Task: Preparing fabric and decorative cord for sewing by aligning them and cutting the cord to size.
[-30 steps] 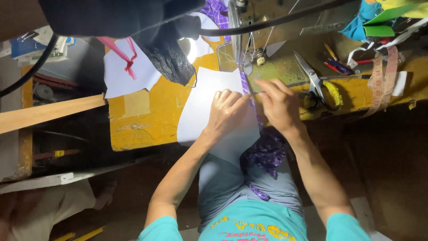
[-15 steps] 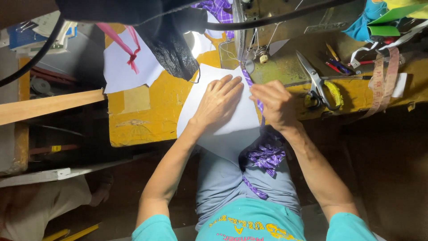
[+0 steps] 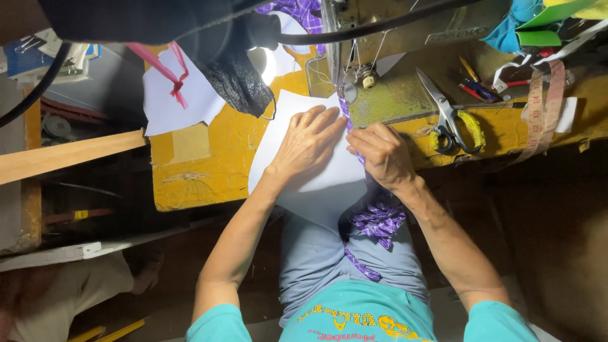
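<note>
Since 1 second ago both hands slide forward toward the sewing machine: the left hand lies flat, fingers spread, on the white sheet, the right hand pinches the purple fabric strip along its edge, feeding the seam.

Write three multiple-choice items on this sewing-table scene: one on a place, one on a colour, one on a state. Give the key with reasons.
1. Where do the scissors lie?
A. right of the right hand
B. on the person's lap
C. under the white sheet

2. What colour is the patterned fabric strip?
A. red
B. purple
C. green

3. How does the left hand rest?
A. clenched in a fist
B. lifted in the air
C. flat, fingers spread on the white sheet

Key: 1 A, they lie on the yellow table beside the machine, right of that hand. 2 B, the checked cloth is purple. 3 C, the palm presses flat on the sheet.
</note>
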